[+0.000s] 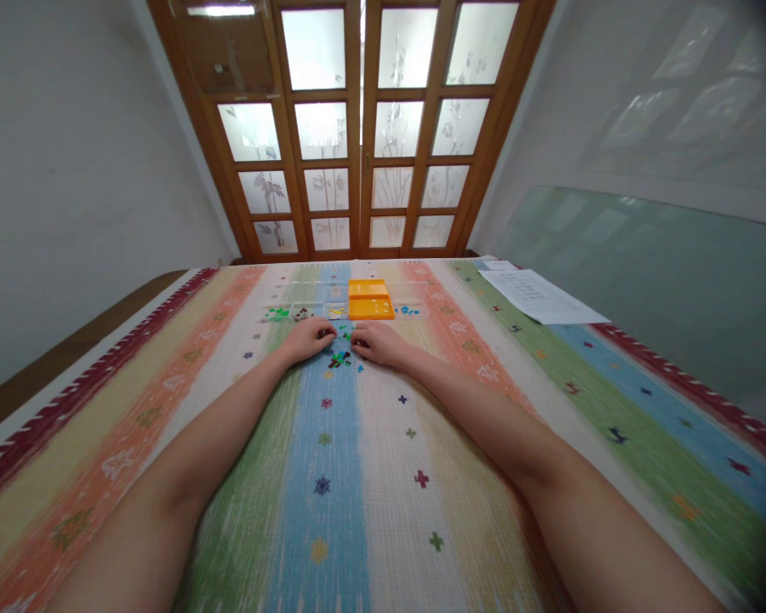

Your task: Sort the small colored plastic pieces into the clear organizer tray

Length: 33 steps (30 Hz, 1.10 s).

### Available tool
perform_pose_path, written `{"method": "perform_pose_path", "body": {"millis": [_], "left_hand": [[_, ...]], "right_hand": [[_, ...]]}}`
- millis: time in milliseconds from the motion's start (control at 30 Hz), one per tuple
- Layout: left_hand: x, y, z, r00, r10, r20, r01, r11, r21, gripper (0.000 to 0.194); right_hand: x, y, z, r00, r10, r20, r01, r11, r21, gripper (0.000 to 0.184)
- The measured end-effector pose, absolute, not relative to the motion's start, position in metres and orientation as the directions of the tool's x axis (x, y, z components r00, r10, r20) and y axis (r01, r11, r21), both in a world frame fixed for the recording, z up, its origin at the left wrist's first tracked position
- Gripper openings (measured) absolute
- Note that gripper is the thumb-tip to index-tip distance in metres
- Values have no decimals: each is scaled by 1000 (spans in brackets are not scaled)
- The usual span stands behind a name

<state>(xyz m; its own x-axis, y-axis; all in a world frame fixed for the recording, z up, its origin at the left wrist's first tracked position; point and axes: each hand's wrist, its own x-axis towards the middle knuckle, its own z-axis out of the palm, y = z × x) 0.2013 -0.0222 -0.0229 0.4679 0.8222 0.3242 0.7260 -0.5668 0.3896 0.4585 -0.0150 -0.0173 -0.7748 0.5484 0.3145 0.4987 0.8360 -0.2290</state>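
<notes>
My left hand [310, 339] rests at the far middle of the table, its fingers curled together. Facing it across a small gap, my right hand [378, 343] also has its fingers bent and closed. Whatever either hand pinches, if anything, is too small to make out. Between and just below the hands lies a loose cluster of small green, dark and blue pieces [340, 360]. Beyond them stands an open yellow box [371, 307] with a few pale bits inside. Clear compartment trays flank it, with green pieces [278, 313] on the left and blue pieces [408, 311] on the right.
A striped, patterned tablecloth [332, 528] covers the table. Printed white sheets of paper [542, 296] lie at the far right. A pale green glass panel [664, 289] leans along the right wall, and wooden glazed doors [361, 170] stand behind the table.
</notes>
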Motion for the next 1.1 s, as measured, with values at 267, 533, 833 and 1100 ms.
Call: {"method": "perform_pose_path", "body": {"millis": [267, 533, 833, 1100], "left_hand": [[226, -39, -9, 643, 706, 295, 583, -702, 408, 12], [231, -43, -9, 675, 681, 282, 575, -726, 378, 9], [232, -43, -9, 667, 690, 280, 577, -717, 392, 14], [233, -41, -11, 653, 698, 295, 576, -710, 405, 14]], "right_hand": [[468, -7, -19, -669, 640, 377, 598, 766, -237, 15], [471, -3, -19, -647, 661, 380, 622, 746, -239, 19], [471, -1, -21, -651, 662, 373, 620, 746, -242, 16], [472, -1, -22, -650, 655, 385, 615, 751, -240, 18]]}}
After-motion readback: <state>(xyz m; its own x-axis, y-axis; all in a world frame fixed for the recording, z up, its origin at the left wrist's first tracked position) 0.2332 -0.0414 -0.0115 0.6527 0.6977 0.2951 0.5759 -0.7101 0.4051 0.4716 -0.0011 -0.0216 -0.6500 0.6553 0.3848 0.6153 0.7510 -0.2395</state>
